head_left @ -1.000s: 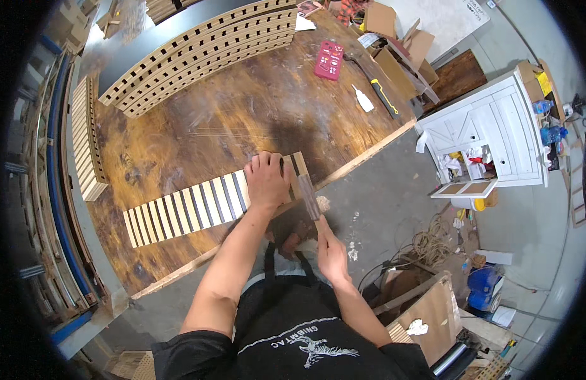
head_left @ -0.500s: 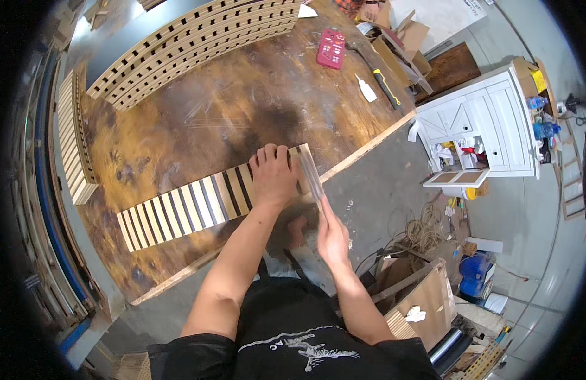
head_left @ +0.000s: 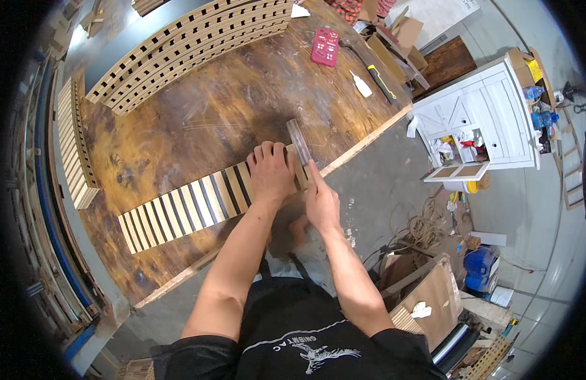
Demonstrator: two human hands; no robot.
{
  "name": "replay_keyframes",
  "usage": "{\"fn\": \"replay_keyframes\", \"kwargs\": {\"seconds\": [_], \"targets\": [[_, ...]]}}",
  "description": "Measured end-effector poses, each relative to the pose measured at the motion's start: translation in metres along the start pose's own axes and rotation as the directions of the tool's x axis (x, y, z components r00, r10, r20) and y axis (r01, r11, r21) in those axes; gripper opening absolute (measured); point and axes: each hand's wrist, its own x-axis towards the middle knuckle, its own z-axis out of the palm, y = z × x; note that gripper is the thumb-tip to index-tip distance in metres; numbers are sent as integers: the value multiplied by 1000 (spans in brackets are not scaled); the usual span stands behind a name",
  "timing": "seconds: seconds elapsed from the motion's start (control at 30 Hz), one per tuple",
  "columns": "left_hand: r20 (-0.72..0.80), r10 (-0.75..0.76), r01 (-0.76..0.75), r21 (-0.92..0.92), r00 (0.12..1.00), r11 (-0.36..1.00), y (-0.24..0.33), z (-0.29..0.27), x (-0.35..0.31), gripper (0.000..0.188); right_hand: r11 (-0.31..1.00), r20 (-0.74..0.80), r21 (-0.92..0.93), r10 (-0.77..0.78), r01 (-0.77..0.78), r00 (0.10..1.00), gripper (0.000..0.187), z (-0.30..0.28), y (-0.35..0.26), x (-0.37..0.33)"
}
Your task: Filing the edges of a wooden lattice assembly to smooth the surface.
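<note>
A long panel of pale wooden slats with dark gaps lies slantwise on the brown wooden workbench. My left hand grips it near its right end, fingers side by side and bent over the far edge. Closed round the near end of a flat grey metal bar that looks like a file is my right hand. The bar lies along the panel's right end, its far tip reaching past the panel's far corner. The underside of my left hand and its thumb are hidden.
Stacked slotted wooden panels stand at the back, more slats at the left. A red case, a white bottle and a yellow-black handled tool lie far right. Beyond the bench edge is a white cabinet.
My right hand has pushed the metal bar away from me and slightly left along the panel's end. My left hand and the panel stay nearly in place.
</note>
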Motion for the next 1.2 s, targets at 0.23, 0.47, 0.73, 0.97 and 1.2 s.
{"fn": "replay_keyframes", "kwargs": {"seconds": [0.23, 0.47, 0.73, 0.97, 1.2], "targets": [[-18, 13, -13, -6, 1000, 1000, 0, 3, -2, 29, 989, -106, 83, -113, 122, 988, 51, -14, 68, -102], [43, -9, 9, 2, 999, 1000, -3, 2, 1, 30, 999, 32, 11, 51, -52, 998, 49, -9, 1, -12], [85, -38, 37, 23, 996, 999, 5, -6, 0, 31, 996, -65, 86, -29, 35, 997, 49, -13, 51, -89], [145, -34, 32, 14, 989, 999, 1, -9, 4, 33, 997, -70, -4, -72, 72, 995, 53, -7, 24, -30], [51, -3, 2, 21, 999, 1000, 3, -4, -1, 33, 996, -109, 73, -34, 42, 993, 48, -13, 55, -91]]}}
